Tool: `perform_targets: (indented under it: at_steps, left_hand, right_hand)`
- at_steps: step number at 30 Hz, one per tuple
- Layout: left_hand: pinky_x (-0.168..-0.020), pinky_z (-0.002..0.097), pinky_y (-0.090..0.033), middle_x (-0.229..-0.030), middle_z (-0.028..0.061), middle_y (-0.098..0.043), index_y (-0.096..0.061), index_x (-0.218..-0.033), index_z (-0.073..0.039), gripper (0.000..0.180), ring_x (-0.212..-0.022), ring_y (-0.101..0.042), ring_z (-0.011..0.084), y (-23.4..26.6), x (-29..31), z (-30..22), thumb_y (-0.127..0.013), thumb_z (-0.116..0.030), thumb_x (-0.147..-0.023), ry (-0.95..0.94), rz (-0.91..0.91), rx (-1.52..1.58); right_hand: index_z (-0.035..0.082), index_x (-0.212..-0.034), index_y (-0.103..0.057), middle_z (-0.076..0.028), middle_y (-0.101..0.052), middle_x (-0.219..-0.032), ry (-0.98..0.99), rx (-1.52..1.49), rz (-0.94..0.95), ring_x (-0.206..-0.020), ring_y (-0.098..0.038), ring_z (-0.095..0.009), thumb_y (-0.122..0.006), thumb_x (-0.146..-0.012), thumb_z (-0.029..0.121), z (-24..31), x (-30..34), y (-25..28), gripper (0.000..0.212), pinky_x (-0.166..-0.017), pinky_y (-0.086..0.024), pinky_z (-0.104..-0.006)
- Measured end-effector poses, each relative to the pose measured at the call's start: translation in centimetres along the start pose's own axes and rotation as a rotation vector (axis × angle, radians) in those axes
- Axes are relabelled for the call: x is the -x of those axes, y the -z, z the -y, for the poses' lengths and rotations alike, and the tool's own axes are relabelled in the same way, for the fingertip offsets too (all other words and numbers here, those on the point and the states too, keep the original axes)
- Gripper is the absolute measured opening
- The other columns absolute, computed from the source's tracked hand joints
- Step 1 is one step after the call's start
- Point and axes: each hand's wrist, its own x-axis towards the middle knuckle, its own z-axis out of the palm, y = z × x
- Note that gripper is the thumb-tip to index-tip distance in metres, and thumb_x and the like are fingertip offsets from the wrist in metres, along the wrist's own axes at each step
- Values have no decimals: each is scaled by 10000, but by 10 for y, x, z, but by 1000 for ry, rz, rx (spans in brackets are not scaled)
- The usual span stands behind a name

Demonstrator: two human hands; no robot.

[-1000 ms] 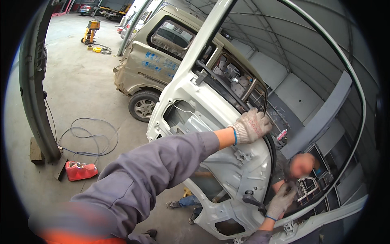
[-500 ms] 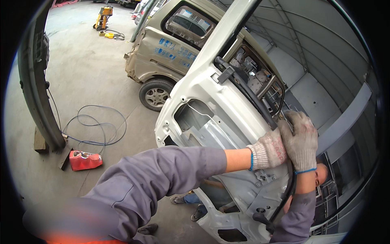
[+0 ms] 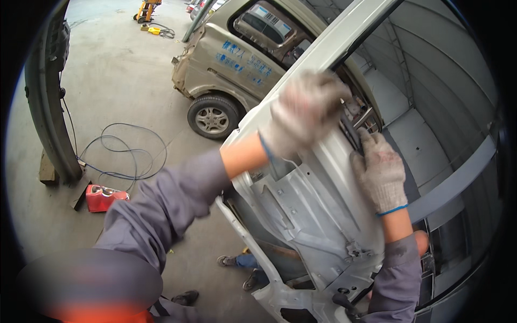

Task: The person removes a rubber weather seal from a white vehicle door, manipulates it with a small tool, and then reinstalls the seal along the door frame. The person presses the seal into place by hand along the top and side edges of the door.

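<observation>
A cream-white vehicle door stands in front of me, its inner metal bare and full of cut-outs. My left hand, in a whitish knit work glove, is over the upper left part of the door by the window sill; motion smears its fingers. My right hand, gloved alike, has its fingers closed around a black window weatherstrip along the sill. The strip's far end is hidden behind my left hand. Low on the door sits a dark handle-like part.
Behind the door stands a beige van with a rear wheel. A dark post, a looped cable and a red container are at left. Another person's shoes and jeans show below the door.
My left hand has moved up and left along the sill, away from my right hand. My right hand has shifted slightly down and left. The view has tilted a little.
</observation>
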Motion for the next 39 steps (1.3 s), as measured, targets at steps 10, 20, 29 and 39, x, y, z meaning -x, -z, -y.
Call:
perform_targets:
  at_steps: [10, 20, 29, 39]
  left_hand:
    - [-915, 400, -568, -1076, 57, -727, -740, -1159, -170, 235, -1032, -691, 298, 2, -38, 75, -634, -278, -980, -284, 599, -265]
    - [-909, 434, -557, -1079, 96, -743, -727, -1177, -201, 278, -1009, -713, 318, 4, -51, 77, -525, -321, -1028, -220, 863, -136]
    - [-717, 478, -558, -847, 152, -696, -680, -977, -100, 166, -815, -706, 372, 9, -61, 81, -630, -254, -938, -330, 873, -136]
    - [-770, 435, -584, -936, 103, -733, -720, -1018, -143, 175, -895, -738, 292, 5, -34, 68, -634, -243, -903, -218, 758, -270]
  right_hand:
    - [39, -1384, -574, -171, -639, -1106, -13, 86, 32, -996, -669, -362, -612, -972, 291, 11, -16, 1, 485, -870, -544, -462]
    - [43, -1153, -701, -232, -705, -1059, -247, -218, 151, -980, -669, -426, -574, -987, 403, 11, -36, 5, 415, -865, -515, -476]
    - [26, -1113, -706, -259, -698, -1023, -260, -320, 107, -986, -659, -456, -529, -1008, 454, 8, -38, 0, 475, -878, -508, -512]
    - [51, -1059, -720, -222, -706, -999, -373, -84, 87, -971, -662, -420, -537, -1011, 493, 19, -35, -7, 481, -873, -509, -500]
